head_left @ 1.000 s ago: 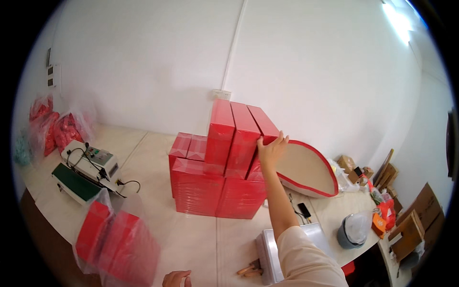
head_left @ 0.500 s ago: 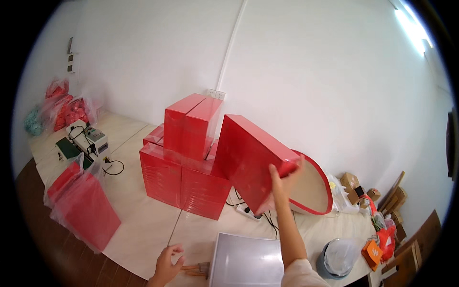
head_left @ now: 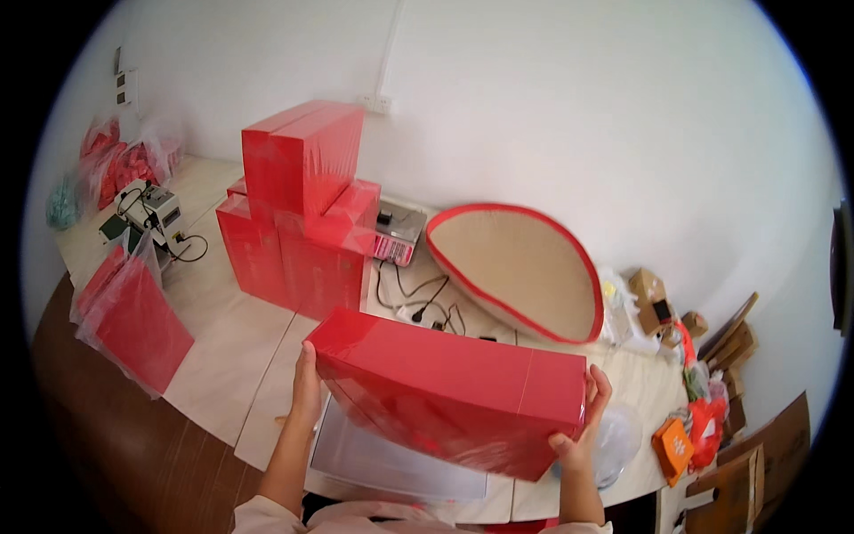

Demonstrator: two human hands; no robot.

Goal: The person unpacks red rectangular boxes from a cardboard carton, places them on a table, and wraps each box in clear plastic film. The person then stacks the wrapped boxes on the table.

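A large red box (head_left: 445,383) in clear shrink film is held up between my two hands over the near part of the table. My left hand (head_left: 307,387) presses on its left end. At the right end, my right hand (head_left: 583,427) grips it with the thumb on the near face and fingers round the edge. Under the box lies a flat silvery-grey panel (head_left: 382,463), partly covered by it. Farther back, several film-wrapped red boxes (head_left: 302,178) stand stacked, with two upright on top.
A wide tan tray with a red rim (head_left: 525,267) leans near the wall, beside a small scale (head_left: 400,233) and black cables (head_left: 422,298). To the left are bagged red boxes (head_left: 142,329) and a white-and-green machine (head_left: 151,214). An orange box (head_left: 672,449) lies right.
The red box has come away from the stack toward me and turned lengthwise across the view. My left hand, free before, now holds its left end.
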